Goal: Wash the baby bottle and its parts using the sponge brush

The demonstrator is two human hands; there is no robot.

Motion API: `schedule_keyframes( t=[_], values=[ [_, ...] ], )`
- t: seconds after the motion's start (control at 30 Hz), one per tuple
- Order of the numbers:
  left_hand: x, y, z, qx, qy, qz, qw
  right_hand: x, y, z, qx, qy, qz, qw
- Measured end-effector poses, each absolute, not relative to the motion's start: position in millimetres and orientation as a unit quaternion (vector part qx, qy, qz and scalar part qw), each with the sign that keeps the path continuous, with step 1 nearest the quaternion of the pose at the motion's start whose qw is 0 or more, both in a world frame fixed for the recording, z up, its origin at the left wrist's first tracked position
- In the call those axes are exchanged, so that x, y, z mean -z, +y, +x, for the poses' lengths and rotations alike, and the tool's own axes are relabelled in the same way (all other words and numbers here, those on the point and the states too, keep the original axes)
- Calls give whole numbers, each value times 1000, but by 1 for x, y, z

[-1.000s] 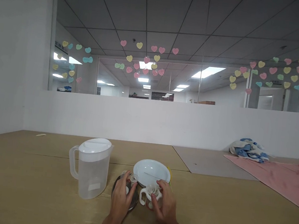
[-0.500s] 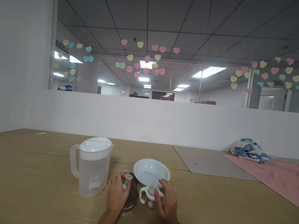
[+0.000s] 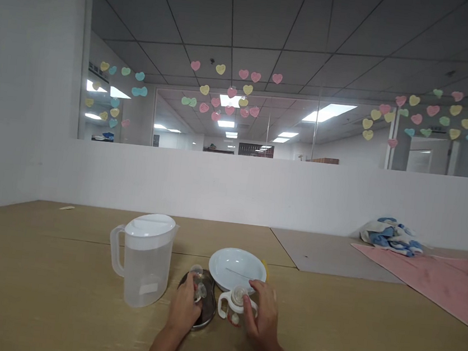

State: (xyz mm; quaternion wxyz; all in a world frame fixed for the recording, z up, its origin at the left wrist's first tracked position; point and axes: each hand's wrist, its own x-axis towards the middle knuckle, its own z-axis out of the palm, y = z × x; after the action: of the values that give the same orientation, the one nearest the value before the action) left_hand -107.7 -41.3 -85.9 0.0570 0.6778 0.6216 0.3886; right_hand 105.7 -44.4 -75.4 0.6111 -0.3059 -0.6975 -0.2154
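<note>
My left hand [image 3: 184, 308] is over a dark kidney-shaped tray [image 3: 206, 314], its fingers closed round a small clear part [image 3: 199, 291]. A round clear piece [image 3: 196, 271] lies at the tray's far end. To the right, my right hand [image 3: 261, 314] has its thumb and fingers apart, beside a white two-handled cup top [image 3: 223, 303] with a clear round centre. The thumb is at its right side. A white bowl [image 3: 233, 259] with a thin stick inside it stands just behind.
A clear lidded pitcher [image 3: 146, 272] stands left of the tray. Something yellow shows behind the bowl. At the right lie a pink cloth [image 3: 442, 278] and a crumpled blue and white cloth [image 3: 391, 236]. A wall with a window runs behind the table.
My left hand has turned and dipped slightly with the small clear part, which now tilts lower over the tray. My right hand has barely moved.
</note>
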Motion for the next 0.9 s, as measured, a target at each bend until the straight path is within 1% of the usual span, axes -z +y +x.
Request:
schedule_keyframes(
  t=[0.1, 0.3, 0.4, 0.53, 0.6, 0.7, 0.77, 0.83, 0.9],
  values=[
    [87, -41, -108, -391, 592, 702, 63, 75, -45, 105, 209, -699, -303, 614],
    [86, -39, -109, -388, 591, 703, 73, 75, -43, 107, 214, -702, -297, 611],
    [85, -40, -108, -424, 574, 696, 73, 75, -43, 108, 215, -702, -296, 611],
    [82, -41, -105, -506, 539, 667, 90, 74, -43, 107, 214, -697, -298, 616],
    [80, -41, -102, -560, 515, 638, 119, 74, -44, 107, 220, -696, -297, 615],
    [76, -42, -97, -626, 486, 572, 212, 73, -44, 106, 218, -697, -303, 613],
    [74, -44, -94, -648, 471, 535, 268, 72, -44, 106, 222, -696, -300, 613],
    [72, -45, -91, -660, 465, 514, 290, 71, -45, 107, 234, -697, -292, 612],
    [70, -47, -91, -665, 467, 509, 284, 68, -48, 108, 248, -696, -293, 607]
  ],
)
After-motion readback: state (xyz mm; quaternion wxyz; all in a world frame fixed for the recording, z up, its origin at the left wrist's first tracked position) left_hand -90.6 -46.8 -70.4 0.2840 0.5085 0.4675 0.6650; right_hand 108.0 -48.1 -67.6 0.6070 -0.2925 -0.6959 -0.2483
